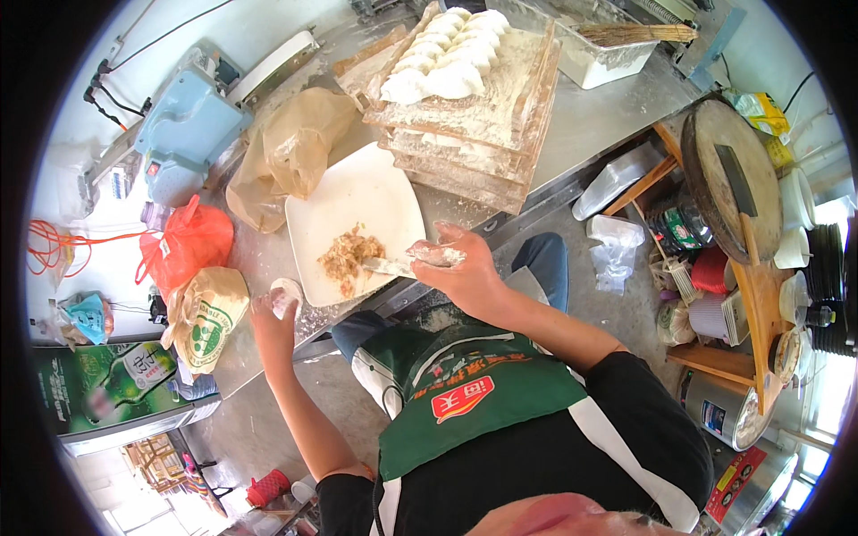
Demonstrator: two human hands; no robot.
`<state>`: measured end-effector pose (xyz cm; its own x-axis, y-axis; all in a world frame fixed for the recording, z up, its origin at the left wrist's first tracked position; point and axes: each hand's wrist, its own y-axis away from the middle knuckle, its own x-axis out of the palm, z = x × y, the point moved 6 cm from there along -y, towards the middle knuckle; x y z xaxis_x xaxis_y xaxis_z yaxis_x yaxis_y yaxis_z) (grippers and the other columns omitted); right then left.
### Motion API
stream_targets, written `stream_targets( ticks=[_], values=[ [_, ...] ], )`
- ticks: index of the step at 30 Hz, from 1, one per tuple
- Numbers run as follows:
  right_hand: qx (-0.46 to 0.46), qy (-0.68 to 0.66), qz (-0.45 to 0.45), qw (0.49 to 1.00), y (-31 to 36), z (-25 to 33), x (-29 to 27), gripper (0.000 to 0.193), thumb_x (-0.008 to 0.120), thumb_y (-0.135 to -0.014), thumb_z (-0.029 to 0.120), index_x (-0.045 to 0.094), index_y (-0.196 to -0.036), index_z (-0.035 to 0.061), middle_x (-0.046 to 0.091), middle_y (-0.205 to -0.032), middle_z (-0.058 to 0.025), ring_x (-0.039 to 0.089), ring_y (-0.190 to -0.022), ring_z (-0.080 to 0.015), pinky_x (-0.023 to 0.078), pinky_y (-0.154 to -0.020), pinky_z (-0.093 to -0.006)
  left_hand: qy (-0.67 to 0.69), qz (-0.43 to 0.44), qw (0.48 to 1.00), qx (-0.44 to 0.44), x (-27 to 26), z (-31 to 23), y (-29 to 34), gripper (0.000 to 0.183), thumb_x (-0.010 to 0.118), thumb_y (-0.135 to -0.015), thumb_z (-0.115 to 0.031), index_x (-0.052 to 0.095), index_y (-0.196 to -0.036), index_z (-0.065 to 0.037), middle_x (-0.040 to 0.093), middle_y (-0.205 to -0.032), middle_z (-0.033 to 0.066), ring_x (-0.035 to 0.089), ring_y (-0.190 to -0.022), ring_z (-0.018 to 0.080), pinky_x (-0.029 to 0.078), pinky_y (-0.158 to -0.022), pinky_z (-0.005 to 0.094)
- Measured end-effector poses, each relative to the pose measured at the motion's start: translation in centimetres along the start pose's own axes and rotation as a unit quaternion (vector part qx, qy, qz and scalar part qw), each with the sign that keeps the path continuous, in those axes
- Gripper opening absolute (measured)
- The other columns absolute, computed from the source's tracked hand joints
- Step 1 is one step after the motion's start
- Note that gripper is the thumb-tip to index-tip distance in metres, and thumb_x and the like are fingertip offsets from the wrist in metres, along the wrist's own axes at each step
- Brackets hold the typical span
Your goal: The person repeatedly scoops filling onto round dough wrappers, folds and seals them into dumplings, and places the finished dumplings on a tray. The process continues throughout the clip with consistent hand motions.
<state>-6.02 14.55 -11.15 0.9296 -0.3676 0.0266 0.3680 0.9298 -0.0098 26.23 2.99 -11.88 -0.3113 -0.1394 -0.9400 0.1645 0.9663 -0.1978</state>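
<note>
In my left hand (pixel 274 329) sits a round, pale dough wrapper (pixel 287 292), with the fingers curled round it at the table's front edge. My right hand (pixel 462 272), floury on the fingers and thumb, grips a flat filling spatula (pixel 388 266). The spatula's tip rests in a heap of minced filling (pixel 350 254) on a white square plate (pixel 313 210). The rest of the spatula is hidden by my fingers. Behind the plate, rows of white dumplings (pixel 433 67) lie on a stack of floured wooden boards (pixel 500 125).
A crumpled tan plastic bag (pixel 295 143) lies against the plate's far side. To the left are a red plastic bag (pixel 186 246), a printed cream bag (pixel 207 317) and a blue machine (pixel 188 125). A white tub (pixel 612 62) holds flour; a round chopping block with a cleaver (pixel 733 179) stands right.
</note>
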Motion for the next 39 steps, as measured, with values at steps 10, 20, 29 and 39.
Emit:
stream_targets(
  ticks=[10, 20, 29, 39],
  values=[
    [-0.158, 0.272, 0.09, 0.945, -0.4, -0.5, 0.7, 0.033, 0.072, -0.074, 0.019, 0.067, -0.105, 0.0054, 0.066, -0.103, -0.0171, 0.058, -0.104, -0.0301, 0.045, -0.091, -0.0373, 0.092, -0.037, 0.995, 0.028, 0.9, 3.1, 0.1, 0.024, 0.066, -0.081, -0.022, 0.065, -0.095, -0.002, 0.063, -0.09, 0.0154, 0.06, -0.085, 0.0299, 0.046, -0.076, 0.0393],
    [-0.281, 0.628, 0.236, 0.686, -1.3, -3.8, 5.9, 0.032, 0.051, -0.087, 0.015, 0.058, -0.117, 0.0081, 0.059, -0.108, -0.0251, 0.066, -0.077, -0.0332, 0.054, -0.068, -0.0385, 0.875, 0.024, 0.451, -0.171, 4.8, -1.6, 5.4, 0.044, 0.039, -0.099, -0.03, 0.039, -0.131, 0.001, 0.05, -0.129, 0.0163, 0.051, -0.118, 0.0313, 0.042, -0.1, 0.0443],
    [-0.266, 0.565, 0.301, 0.721, -3.0, 0.4, 6.0, 0.037, 0.053, -0.076, 0.01, 0.064, -0.111, 0.0099, 0.055, -0.119, -0.0261, 0.054, -0.107, -0.037, 0.041, -0.096, -0.0388, 0.821, -0.005, 0.495, -0.285, 7.0, -4.4, 9.6, 0.035, 0.048, -0.096, -0.017, 0.047, -0.122, 0.006, 0.057, -0.118, 0.0187, 0.058, -0.109, 0.029, 0.048, -0.095, 0.0395],
    [-0.153, 0.541, 0.27, 0.782, -5.9, -2.7, 8.0, 0.025, 0.055, -0.073, 0.01, 0.064, -0.092, -0.005, 0.062, -0.099, -0.022, 0.056, -0.096, -0.0352, 0.043, -0.088, -0.0381, 0.696, 0.044, 0.654, -0.293, 8.7, -3.4, 11.1, 0.03, 0.058, -0.089, -0.014, 0.056, -0.113, 0.004, 0.064, -0.105, 0.0117, 0.061, -0.1, 0.0203, 0.048, -0.087, 0.0337]
  ],
)
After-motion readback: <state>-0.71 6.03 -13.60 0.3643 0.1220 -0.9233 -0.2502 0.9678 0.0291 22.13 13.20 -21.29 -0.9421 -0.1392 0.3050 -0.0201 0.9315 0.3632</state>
